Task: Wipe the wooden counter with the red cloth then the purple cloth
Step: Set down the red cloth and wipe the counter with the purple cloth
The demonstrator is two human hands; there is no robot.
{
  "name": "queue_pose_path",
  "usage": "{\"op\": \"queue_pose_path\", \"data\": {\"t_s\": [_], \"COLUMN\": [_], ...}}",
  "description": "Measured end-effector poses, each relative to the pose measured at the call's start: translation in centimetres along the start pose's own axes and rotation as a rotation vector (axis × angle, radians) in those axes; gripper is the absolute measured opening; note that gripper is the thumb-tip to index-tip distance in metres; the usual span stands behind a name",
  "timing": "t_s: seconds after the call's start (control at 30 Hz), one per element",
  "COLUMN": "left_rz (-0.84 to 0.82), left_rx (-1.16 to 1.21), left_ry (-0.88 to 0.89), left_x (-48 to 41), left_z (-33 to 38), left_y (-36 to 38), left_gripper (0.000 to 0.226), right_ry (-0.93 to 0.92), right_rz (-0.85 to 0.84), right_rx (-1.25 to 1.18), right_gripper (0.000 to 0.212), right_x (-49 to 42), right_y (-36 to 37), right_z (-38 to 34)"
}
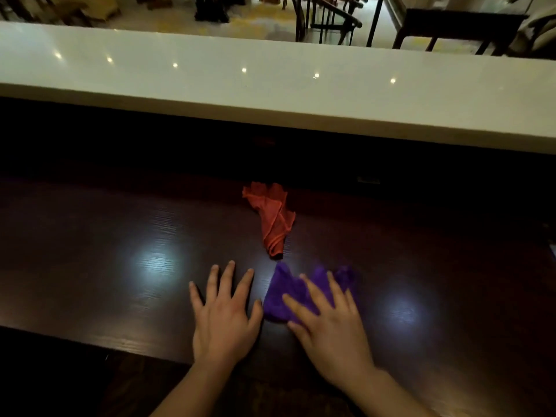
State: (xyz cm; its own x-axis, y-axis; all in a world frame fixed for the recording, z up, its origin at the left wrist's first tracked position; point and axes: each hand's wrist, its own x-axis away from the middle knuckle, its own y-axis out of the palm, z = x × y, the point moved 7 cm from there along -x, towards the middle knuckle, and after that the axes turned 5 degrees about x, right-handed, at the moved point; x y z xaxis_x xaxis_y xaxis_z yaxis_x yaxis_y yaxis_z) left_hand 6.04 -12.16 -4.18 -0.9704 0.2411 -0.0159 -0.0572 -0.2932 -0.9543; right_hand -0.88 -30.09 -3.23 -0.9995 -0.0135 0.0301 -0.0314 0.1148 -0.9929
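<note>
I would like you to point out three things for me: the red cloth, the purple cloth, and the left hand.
red cloth (272,218): head view, on the middle of its crumpled fabric.
purple cloth (281,296): head view, on its uncovered left part.
left hand (224,317): head view, on the back of the hand.

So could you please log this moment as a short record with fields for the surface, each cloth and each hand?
surface: dark wooden counter, glossy, with light reflections
red cloth: crumpled, lying alone beyond the hands, untouched
purple cloth: flat on the counter, near edge, under the right hand
left hand: fingers spread, palm down on bare wood beside the purple cloth
right hand: fingers spread, pressing on the purple cloth, no closed grip
background: white ledge behind the counter
</note>
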Motion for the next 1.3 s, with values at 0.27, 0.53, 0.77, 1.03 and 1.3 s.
{"op": "queue_pose_path", "data": {"t_s": [0.27,0.53,0.77,1.03,1.3], "left_rz": [0.039,-0.117,-0.097,-0.015,-0.098], "left_rx": [0.182,0.116,-0.02,0.028,-0.046], "left_ry": [0.029,0.231,0.038,0.012,-0.015], "left_x": [0.6,0.6,-2.6,-2.7,-2.5], "left_z": [0.0,-7.5,-16.7,-17.0,-17.1], "left_y": [-1.6,-4.8,-5.8,-6.0,-5.8], "left_gripper": [0.052,0.047,0.066,0.057,0.058], "right_ry": [0.346,0.31,-0.009,0.216,0.328], "right_rz": [-0.071,0.019,-0.097,-0.014,-0.05], "right_rx": [0.073,0.029,0.114,0.11,0.038], "right_gripper": [0.05,0.049,0.05,0.054,0.062], "right_x": [-6.0,2.3,-6.8,-17.0,-20.4], "right_y": [-1.8,0.2,0.2,0.4,-0.1], "right_z": [7.1,-6.4,-13.6,-14.3,-14.0]}}
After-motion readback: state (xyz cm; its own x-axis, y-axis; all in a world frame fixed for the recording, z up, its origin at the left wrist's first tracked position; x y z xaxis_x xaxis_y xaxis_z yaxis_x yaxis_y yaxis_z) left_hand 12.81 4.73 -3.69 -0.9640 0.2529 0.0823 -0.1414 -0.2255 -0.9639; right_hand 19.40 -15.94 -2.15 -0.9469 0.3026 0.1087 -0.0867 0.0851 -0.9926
